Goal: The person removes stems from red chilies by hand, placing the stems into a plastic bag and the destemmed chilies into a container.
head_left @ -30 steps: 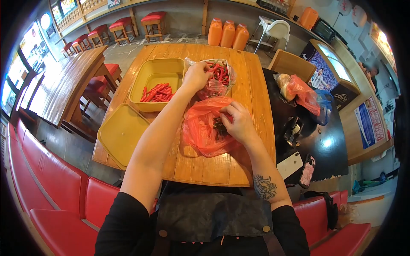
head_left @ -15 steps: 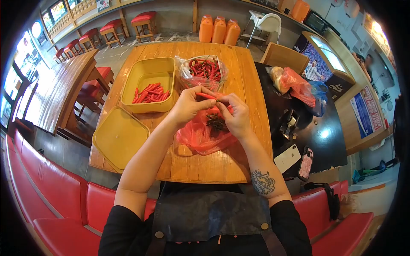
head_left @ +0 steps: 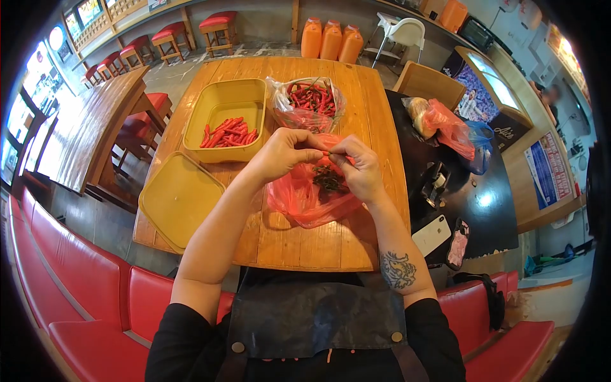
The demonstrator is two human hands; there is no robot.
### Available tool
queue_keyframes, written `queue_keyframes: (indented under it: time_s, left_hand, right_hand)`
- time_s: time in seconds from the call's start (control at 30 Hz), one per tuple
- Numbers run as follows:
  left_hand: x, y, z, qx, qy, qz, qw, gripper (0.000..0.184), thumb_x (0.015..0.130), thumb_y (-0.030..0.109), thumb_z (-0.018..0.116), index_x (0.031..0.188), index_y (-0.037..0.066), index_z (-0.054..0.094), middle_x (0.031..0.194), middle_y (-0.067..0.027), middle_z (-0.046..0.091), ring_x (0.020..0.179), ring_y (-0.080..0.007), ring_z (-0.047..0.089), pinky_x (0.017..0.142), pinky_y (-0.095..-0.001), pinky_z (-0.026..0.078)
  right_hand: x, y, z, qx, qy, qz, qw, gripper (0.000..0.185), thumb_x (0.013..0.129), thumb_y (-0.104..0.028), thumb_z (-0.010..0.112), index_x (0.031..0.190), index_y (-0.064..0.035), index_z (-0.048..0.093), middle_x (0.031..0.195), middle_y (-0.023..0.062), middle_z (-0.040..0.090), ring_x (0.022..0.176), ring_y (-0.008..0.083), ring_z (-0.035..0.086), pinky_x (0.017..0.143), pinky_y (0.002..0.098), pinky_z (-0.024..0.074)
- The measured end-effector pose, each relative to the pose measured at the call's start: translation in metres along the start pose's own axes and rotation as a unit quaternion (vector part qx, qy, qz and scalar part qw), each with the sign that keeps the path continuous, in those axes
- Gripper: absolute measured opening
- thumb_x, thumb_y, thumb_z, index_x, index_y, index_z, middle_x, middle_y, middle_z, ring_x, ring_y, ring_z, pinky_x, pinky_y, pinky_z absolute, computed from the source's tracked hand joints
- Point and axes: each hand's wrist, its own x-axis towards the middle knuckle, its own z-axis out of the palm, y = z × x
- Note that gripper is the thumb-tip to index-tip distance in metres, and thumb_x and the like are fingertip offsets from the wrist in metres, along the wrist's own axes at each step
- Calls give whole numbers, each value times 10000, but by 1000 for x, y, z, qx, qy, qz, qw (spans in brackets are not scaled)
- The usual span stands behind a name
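Red stools (head_left: 217,21) stand by the far wall, beyond our wooden desk (head_left: 305,249). Our left hand (head_left: 285,154) and right hand (head_left: 358,167) meet above a red plastic bag (head_left: 296,205) holding dark green stems (head_left: 329,180), both pinched closed on a red chilli (head_left: 326,153) that they mostly hide. To the left, loose chillies (head_left: 229,134) lie in a yellow tub (head_left: 238,97), its lid (head_left: 180,200) nearer us; just beside the tub, a clear bag (head_left: 278,100) holds more chillies (head_left: 312,99)

Behind the lid (head_left: 181,202), the tub (head_left: 224,155) holds chillies (head_left: 230,133).
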Motion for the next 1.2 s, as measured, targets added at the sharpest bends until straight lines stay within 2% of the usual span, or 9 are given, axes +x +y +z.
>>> queue_keyframes:
  time_s: [0.53,0.67,0.77,0.83,0.87,0.93,1.07,1.13,1.2]
  left_hand:
    - [-5,5,-22,44,-111,39,992,99,835,-3,639,927,-8,676,877,-28,664,819,-81,596,742,-227,476]
    - [-19,27,-50,228,114,68,965,125,800,36,658,919,2,676,866,-63,671,866,-130,617,799,-267,471]
    - [-26,19,-81,305,209,65,927,176,773,47,670,948,28,675,923,-113,644,870,-245,627,795,-332,491]
    - [-28,14,-92,462,250,-36,850,186,785,80,651,966,44,679,976,-123,627,916,-296,607,834,-362,478]
    - [-29,9,-93,463,252,-36,849,186,785,80,651,966,44,679,976,-123,627,916,-296,607,834,-362,478]
    - [-31,8,-91,561,316,24,765,185,805,100,625,976,55,680,1010,-127,611,943,-312,589,858,-386,463]
    - [-1,11,-68,496,301,131,804,207,791,59,624,991,24,662,966,-145,617,873,-308,611,822,-367,476]
    - [24,13,-48,377,225,149,886,201,793,97,630,974,16,662,959,-152,627,889,-336,613,823,-394,478]
    - [57,-2,-37,408,205,158,875,208,785,115,643,965,13,663,955,-156,633,897,-338,616,821,-401,481]
  right_hand:
    - [-3,4,-3,180,-149,114,966,52,798,18,644,831,-16,623,805,75,576,794,196,558,729,284,443]
    - [-2,3,-2,40,-147,103,983,35,810,-42,646,842,-34,635,836,81,588,824,219,567,765,322,433]
    - [-6,8,0,-159,-132,-12,978,49,815,-101,642,833,-55,640,845,68,590,859,243,563,804,364,406]
    - [-8,9,4,-169,-108,-43,979,49,806,-125,640,802,-77,636,823,46,579,871,247,552,822,380,382]
    - [-8,10,5,-168,-109,-44,979,49,806,-125,640,802,-77,636,823,46,579,871,247,552,822,380,382]
    - [-8,10,5,-209,-106,-60,970,52,787,-129,656,780,-84,629,818,42,576,870,238,554,816,379,386]
    - [-7,4,1,-231,-139,-24,963,50,779,-130,660,779,-91,629,822,38,577,867,235,556,815,380,385]
    - [-9,4,4,-220,-138,-29,965,50,780,-130,661,796,-96,629,833,35,580,870,239,559,809,377,385]
    - [-10,5,8,-215,-127,-35,968,57,782,-132,661,814,-98,628,839,37,581,871,242,561,804,377,386]
